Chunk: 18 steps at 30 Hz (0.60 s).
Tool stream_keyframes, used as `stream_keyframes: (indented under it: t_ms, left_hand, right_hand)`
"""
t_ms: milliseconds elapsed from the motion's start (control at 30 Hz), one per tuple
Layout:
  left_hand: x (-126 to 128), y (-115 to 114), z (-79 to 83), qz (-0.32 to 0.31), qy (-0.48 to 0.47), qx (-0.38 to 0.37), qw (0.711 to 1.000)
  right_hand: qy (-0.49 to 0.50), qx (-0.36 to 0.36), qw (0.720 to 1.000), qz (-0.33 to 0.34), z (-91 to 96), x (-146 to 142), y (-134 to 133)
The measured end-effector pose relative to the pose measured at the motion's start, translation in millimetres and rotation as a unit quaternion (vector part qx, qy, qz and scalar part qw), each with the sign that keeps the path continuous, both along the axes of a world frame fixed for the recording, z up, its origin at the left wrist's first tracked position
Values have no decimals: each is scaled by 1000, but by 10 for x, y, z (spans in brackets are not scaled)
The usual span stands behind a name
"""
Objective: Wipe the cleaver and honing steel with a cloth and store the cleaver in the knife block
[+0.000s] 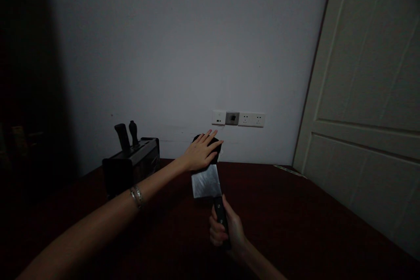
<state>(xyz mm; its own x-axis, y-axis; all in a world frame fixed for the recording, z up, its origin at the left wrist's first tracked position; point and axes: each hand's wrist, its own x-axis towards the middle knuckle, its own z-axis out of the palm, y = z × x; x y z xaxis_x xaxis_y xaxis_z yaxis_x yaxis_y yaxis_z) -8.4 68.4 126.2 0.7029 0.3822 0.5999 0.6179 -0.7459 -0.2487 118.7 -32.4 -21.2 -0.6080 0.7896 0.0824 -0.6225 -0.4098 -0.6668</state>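
A cleaver (206, 182) with a broad metal blade and a black riveted handle is gripped in my right hand (231, 227), fingers wrapped round the handle. The blade points away from me, its far end up against a black object (216, 151) whose kind I cannot make out. On top of that object lies my left hand (201, 153), palm down with fingers stretched and spread. Much of the black object is hidden under this hand. Whether the blade's tip reaches inside or under it, I cannot tell.
Left of my hands, a dark knife block (144, 146) holds two black-handled tools (122, 137). All this stands on a dark red table (262, 210) against a pale wall (183, 52) with sockets (251, 119). A white panelled door (361, 96) is at right, with a thin strip (290, 171) nearby.
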Motion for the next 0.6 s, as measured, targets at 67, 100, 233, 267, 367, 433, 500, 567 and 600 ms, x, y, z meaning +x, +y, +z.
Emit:
stream_keyframes:
  t_ms: [67, 100, 233, 267, 367, 433, 500, 567, 600]
  left_hand:
    - [-6, 13, 41, -2, 4, 2, 1000]
    - [-12, 19, 63, -2, 7, 2, 1000]
    - [-62, 57, 163, -5, 18, -16, 1000]
    - [-82, 70, 187, -6, 19, -23, 1000]
    - [-157, 123, 250, -25, 11, -52, 998]
    - [-213, 169, 278, -48, -8, -80, 996]
    - [-264, 220, 293, -78, -31, -113, 990]
    - [-306, 263, 302, -105, -47, -143, 983]
    - [-324, 278, 308, -116, -54, -157, 979]
  right_hand:
    - [-3, 1, 1000, -6, 18, 8, -1]
    - [-3, 2, 1000, -9, 26, 10, 0]
    - [-13, 6, 1000, -6, 35, 9, 0]
    - [-17, 7, 1000, -4, 31, 6, -2]
    - [-24, 9, 1000, -3, 8, -3, -4]
    - [-29, 9, 1000, -4, -11, -10, -2]
    - [-40, 12, 999, -6, -28, -15, 6]
    - [-55, 17, 998, -17, -40, -17, 15]
    - [-62, 20, 998, -24, -44, -16, 20]
